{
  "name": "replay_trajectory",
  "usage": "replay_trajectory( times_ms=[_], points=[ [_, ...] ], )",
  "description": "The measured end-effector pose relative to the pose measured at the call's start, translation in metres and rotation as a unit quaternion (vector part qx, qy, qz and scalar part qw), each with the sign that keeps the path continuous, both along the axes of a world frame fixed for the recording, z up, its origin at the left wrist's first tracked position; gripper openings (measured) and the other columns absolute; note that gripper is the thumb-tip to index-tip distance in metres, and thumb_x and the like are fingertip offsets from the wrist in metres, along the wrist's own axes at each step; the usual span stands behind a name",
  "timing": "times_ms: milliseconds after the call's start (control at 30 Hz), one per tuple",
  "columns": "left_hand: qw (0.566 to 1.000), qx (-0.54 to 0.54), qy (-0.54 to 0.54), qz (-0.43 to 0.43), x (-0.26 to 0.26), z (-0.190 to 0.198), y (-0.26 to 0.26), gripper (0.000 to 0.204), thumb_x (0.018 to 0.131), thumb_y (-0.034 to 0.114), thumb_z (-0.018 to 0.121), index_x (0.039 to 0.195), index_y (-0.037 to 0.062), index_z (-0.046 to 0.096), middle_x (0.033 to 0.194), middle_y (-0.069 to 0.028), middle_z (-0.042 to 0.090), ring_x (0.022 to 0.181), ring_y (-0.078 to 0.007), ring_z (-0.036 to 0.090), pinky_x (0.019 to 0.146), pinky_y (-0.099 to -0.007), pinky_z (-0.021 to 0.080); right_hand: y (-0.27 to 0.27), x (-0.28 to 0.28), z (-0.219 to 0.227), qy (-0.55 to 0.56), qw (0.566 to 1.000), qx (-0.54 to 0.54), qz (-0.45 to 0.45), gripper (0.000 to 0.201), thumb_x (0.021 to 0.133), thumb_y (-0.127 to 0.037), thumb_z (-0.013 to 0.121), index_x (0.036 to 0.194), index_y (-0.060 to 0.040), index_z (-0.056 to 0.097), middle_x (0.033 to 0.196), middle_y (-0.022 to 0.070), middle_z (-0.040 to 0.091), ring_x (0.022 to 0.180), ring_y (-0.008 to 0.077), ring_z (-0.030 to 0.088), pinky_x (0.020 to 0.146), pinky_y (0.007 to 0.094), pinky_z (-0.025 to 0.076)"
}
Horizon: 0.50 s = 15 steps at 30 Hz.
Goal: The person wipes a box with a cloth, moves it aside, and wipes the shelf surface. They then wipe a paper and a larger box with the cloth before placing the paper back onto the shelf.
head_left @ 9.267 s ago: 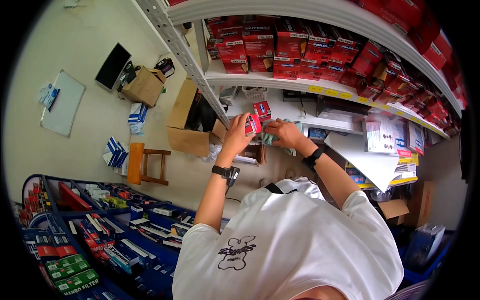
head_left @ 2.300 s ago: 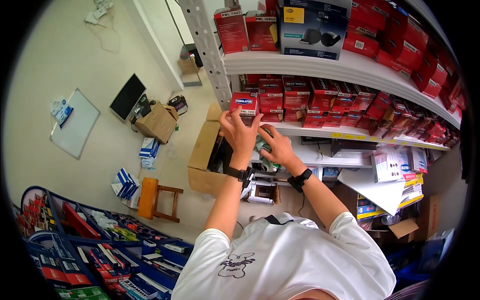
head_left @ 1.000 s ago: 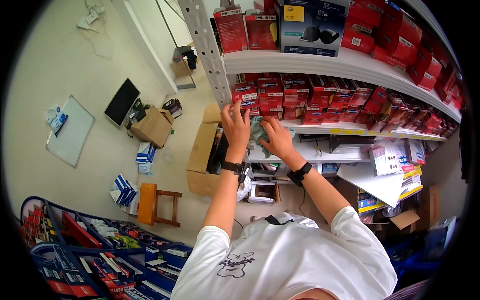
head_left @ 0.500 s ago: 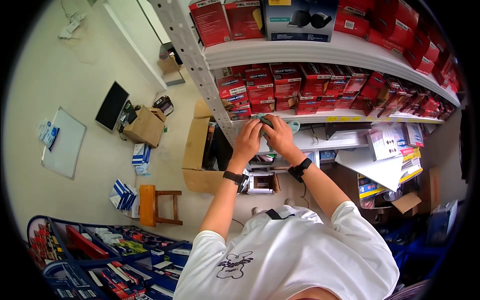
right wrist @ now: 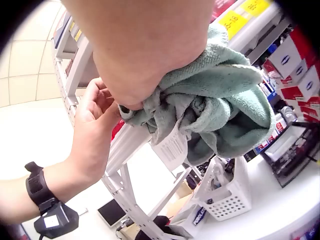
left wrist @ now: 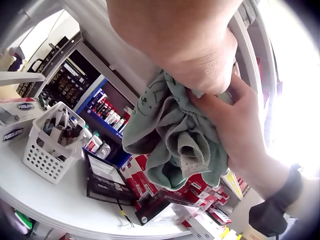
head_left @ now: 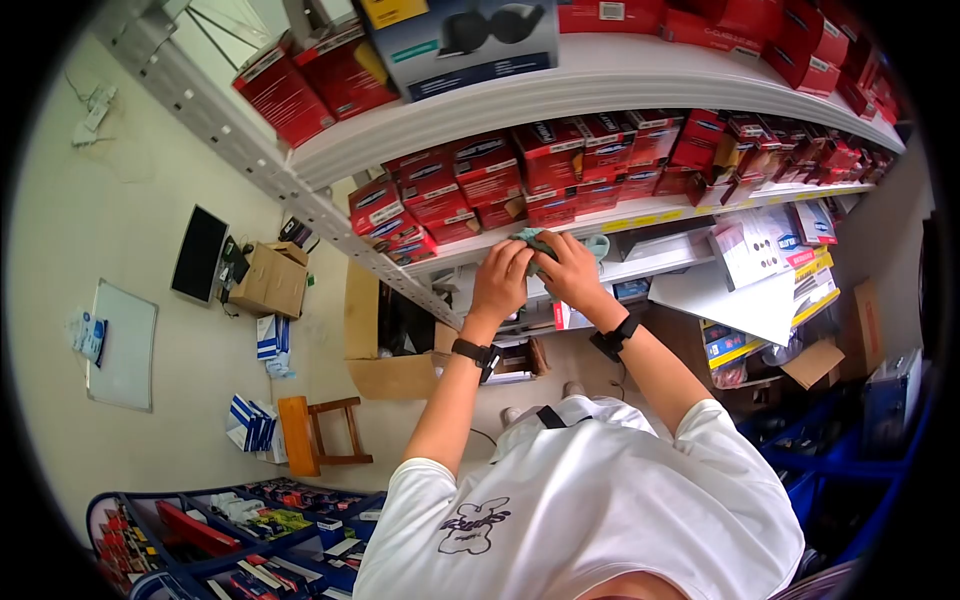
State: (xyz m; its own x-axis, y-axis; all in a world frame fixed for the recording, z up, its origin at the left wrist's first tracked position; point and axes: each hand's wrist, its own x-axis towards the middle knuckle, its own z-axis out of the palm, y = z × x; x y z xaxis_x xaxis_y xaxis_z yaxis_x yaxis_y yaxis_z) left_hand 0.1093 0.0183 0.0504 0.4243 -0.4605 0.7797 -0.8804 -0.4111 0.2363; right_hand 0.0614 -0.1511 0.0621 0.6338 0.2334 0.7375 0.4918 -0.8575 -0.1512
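My right hand (head_left: 573, 268) grips a crumpled green terry cloth (right wrist: 225, 115), whose loose folds and white tag hang down in both wrist views. Fingers curled, my left hand (head_left: 500, 280) meets the right at the cloth's edge and pinches it there; its fingertips are partly hidden. Both hands are just in front of the middle shelf's front edge (head_left: 470, 248). Red Purolator filter boxes (head_left: 485, 170) stand in a stacked row on that shelf. At the row's left end, one red box (head_left: 376, 205) sits on top of another, beside the upright.
Above is a white shelf (head_left: 600, 75) with red boxes and a large dark box (head_left: 465, 45). The perforated post (head_left: 250, 150) slants at left. On the lower shelf are a white basket (left wrist: 50, 150) and a black case (left wrist: 107, 180). An open carton (head_left: 385, 375) stands below.
My left hand held a red box, raised it to the middle shelf's left end and let go. It has come down to the cloth in my right hand. The view has turned.
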Motion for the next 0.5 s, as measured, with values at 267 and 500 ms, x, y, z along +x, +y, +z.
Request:
replay_trajectory(
  times_ms=[267,500],
  points=[
    [0.999,0.022,-0.001,-0.044,-0.007,0.004,-0.067,0.035,0.081,-0.003,0.068,0.114,0.0060,0.060,0.116,-0.0117,0.061,0.108,-0.0349,0.061,0.091,-0.0434,0.054,-0.071,-0.013,-0.003,-0.022,1.000,0.010,-0.009,0.032,0.066,-0.009,0.075,0.097,-0.0113,0.065,0.119,0.0076,0.062,0.093,0.0269,0.062,0.074,0.0391,0.054],
    [0.998,0.028,0.006,-0.058,-0.014,0.010,-0.126,0.039,0.083,-0.001,0.067,0.121,0.0055,0.060,0.125,-0.0115,0.062,0.116,-0.0337,0.061,0.095,-0.0422,0.054,-0.127,-0.026,0.002,-0.026,0.999,0.039,-0.029,0.046,0.061,-0.007,0.077,0.106,-0.0101,0.067,0.120,0.0078,0.063,0.092,0.0279,0.061,0.077,0.0394,0.054]
  ],
)
